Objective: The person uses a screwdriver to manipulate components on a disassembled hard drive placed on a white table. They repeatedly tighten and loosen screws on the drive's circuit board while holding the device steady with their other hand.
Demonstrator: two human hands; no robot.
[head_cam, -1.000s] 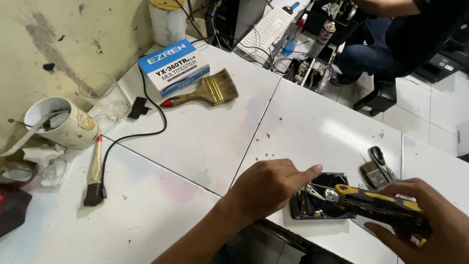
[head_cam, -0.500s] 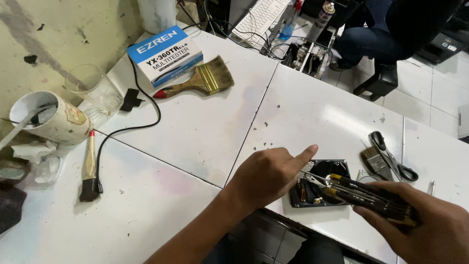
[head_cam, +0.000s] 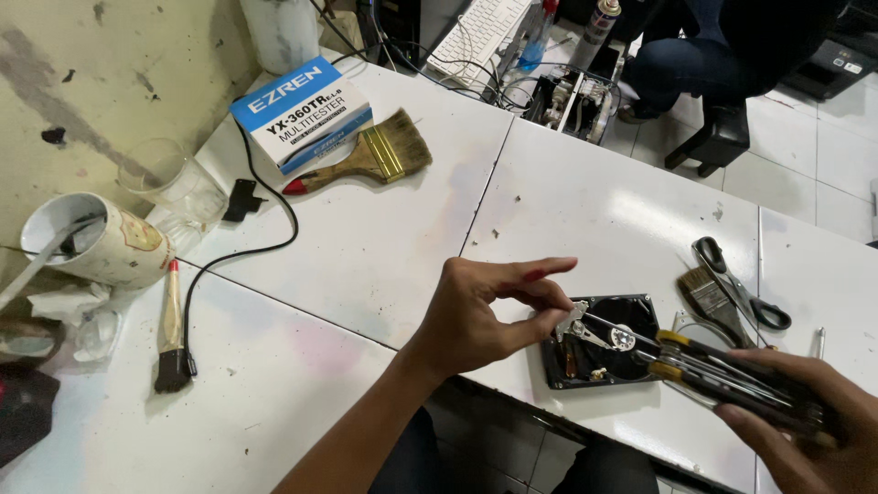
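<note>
2 hands over an opened hard drive (head_cam: 599, 343) at the near edge of the white table (head_cam: 366, 247). left hand (head_cam: 485, 316) above the drive's left corner, thumb and middle finger pinched on the small metal arm piece there, index finger stretched out straight. right hand (head_cam: 805, 425) at lower right, closed around a black tool (head_cam: 722, 375) with yellow bands, thin shafts reaching over the platter; exact kind of tool hard to tell from here, maybe a fold-out driver set.

as for progress: cover already off, shiny platter and inner parts bare, so opening looks done. arm piece apparently lifted or loose at 1 end, yet platter seated in the case, so inner stripping likely only begun. no removed screws or cover plate clearly seen anywhere.

just right of the drive, a small brush (head_cam: 709, 297) and black scissors (head_cam: 741, 284), touching or overlapping. farther back, a blue and white box (head_cam: 302, 110) with a wide paintbrush (head_cam: 366, 160) beside it. at far left a mug (head_cam: 96, 242), a clear glass (head_cam: 169, 183), and a red-handled brush (head_cam: 169, 329) next to a black cable (head_cam: 242, 252). beyond the table, a keyboard (head_cam: 480, 32) and a seated person in dark clothes (head_cam: 722, 46).
</note>
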